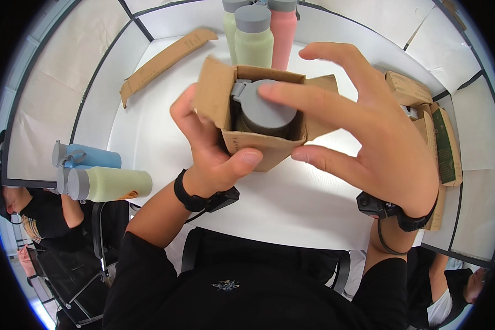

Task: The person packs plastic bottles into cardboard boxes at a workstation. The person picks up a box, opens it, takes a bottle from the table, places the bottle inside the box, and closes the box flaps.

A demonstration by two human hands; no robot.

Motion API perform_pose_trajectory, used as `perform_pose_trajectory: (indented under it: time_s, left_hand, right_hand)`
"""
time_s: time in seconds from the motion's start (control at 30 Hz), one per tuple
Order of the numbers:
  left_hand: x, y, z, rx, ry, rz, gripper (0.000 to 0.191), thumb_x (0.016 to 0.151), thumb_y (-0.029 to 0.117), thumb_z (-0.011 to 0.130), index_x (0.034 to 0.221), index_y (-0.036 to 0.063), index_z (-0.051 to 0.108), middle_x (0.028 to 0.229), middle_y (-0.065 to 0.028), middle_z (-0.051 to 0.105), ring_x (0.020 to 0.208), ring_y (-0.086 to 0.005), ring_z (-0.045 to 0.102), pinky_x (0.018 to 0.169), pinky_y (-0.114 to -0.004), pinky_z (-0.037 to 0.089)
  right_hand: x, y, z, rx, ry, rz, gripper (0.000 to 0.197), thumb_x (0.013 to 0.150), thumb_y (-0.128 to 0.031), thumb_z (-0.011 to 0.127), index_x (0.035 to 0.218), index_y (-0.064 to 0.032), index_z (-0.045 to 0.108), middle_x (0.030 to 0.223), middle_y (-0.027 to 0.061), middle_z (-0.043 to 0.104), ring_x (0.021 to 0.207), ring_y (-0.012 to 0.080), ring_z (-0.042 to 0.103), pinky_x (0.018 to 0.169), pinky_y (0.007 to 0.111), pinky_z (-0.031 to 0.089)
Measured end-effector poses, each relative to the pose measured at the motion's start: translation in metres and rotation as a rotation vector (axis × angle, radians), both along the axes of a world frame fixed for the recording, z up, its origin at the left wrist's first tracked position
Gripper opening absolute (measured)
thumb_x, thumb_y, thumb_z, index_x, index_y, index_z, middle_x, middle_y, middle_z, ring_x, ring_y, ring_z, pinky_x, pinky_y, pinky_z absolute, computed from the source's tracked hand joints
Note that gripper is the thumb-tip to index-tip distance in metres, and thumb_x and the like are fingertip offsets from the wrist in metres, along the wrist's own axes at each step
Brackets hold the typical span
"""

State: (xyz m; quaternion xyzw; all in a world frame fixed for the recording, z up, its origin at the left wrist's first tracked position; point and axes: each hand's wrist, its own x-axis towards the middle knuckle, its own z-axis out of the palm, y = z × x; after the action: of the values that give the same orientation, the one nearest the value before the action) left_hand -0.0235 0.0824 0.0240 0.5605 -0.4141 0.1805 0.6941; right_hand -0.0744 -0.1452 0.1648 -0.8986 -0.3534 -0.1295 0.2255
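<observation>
My left hand point(210, 165) grips an open brown cardboard box point(260, 147) from its left side, thumb across the front wall. The box is held above the white table point(156, 136), its flaps spread to left and right. Inside it stands a bottle, showing its grey lid point(270, 109) with a side hinge; most of its body is hidden by the walls. My right hand point(383, 128) is spread over the box's right side. Its index fingertip rests on the lid, and its thumb tip is at the box's front right corner.
Behind the box stand pale green bottles point(253, 47) and a pink bottle point(284, 37). A flattened cardboard piece point(165, 66) lies back left. Blue point(99, 156) and green bottles point(117, 183) lie at the left edge. Cardboard boxes point(408, 88) line the right. People point(49, 214) sit on both sides.
</observation>
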Motion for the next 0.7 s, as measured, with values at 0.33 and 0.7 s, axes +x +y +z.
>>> perform_pose_trajectory:
  time_s: [0.33,0.7]
  left_hand:
    - [0.011,0.005,0.011,0.057,-0.227,0.185,0.053,0.09,0.049,0.074,0.127,0.0137,0.059,0.153,-0.0296,0.034,0.135,-0.0416,0.045,0.112,-0.053,0.039]
    - [0.006,0.008,0.017,0.084,-0.127,0.273,0.057,0.101,0.064,0.055,0.119,0.012,0.066,0.157,-0.0281,0.031,0.145,-0.0413,0.036,0.119,-0.054,0.029]
  right_hand:
    - [0.012,0.007,-0.015,0.216,-0.031,0.057,0.098,0.066,-0.012,0.098,0.147,-0.0018,0.045,0.141,0.0136,0.057,0.115,0.0267,0.066,0.099,0.043,0.057]
    - [0.026,0.014,-0.011,0.168,-0.294,0.166,0.078,0.064,-0.02,0.1,0.122,-0.0066,0.049,0.129,0.0161,0.059,0.115,0.0274,0.059,0.094,0.038,0.049]
